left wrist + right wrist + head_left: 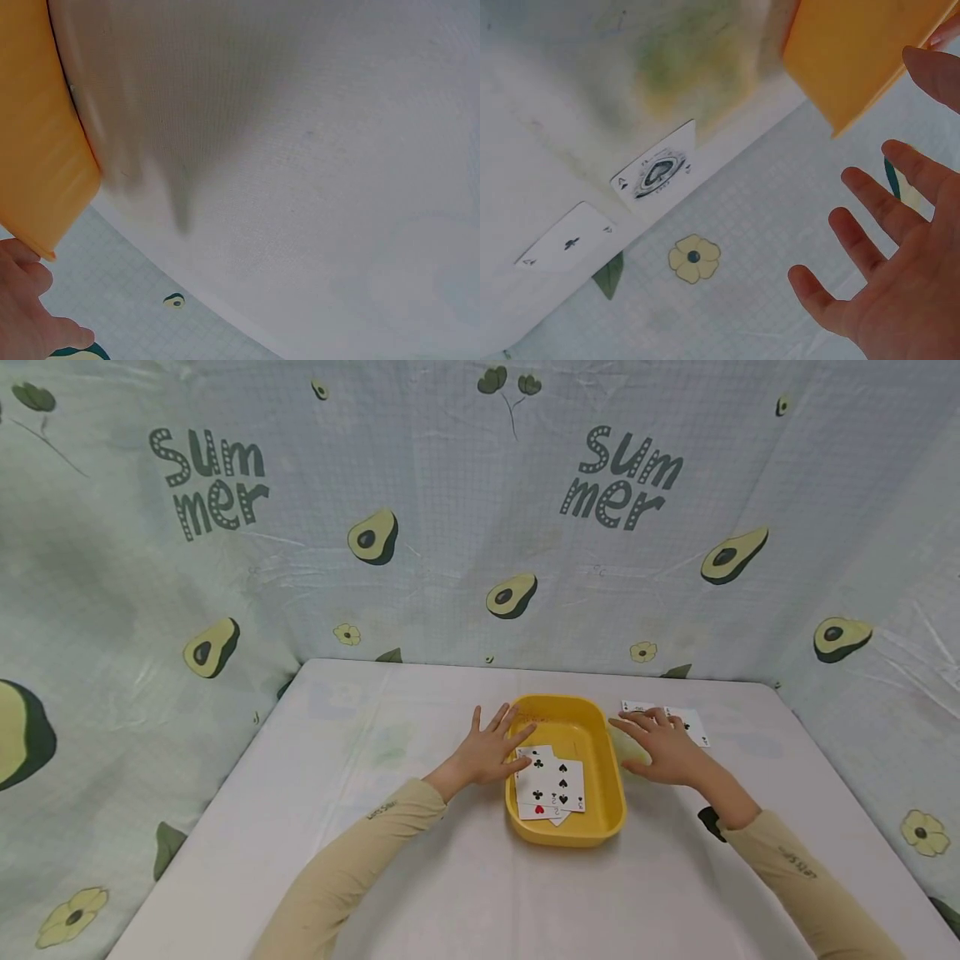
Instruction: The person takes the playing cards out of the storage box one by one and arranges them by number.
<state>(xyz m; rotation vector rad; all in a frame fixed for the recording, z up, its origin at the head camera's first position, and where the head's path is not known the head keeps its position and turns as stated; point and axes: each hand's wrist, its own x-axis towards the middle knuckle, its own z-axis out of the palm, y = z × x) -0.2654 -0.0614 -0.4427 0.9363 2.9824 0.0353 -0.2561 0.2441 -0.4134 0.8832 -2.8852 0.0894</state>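
Observation:
A yellow plastic tub (557, 837) stands in the middle of the table, with several playing cards (572, 781) face up in its near left part. Clubs and spades lie on top, and a red heart shows beneath. My left hand (487, 753) is over the tub's left rim, fingers spread, holding nothing. Just right of the tub, my right hand (667, 750) hovers with its fingers apart and nothing between them. Behind it lie two more cards, an ace of spades (660, 171) and an ace of clubs (568, 238), side by side on the table.
A pale cloth covers the table (375, 860). Behind and at both sides hangs a curtain (442, 460) printed with avocados and flowers. A black band (711, 823) shows at my right wrist.

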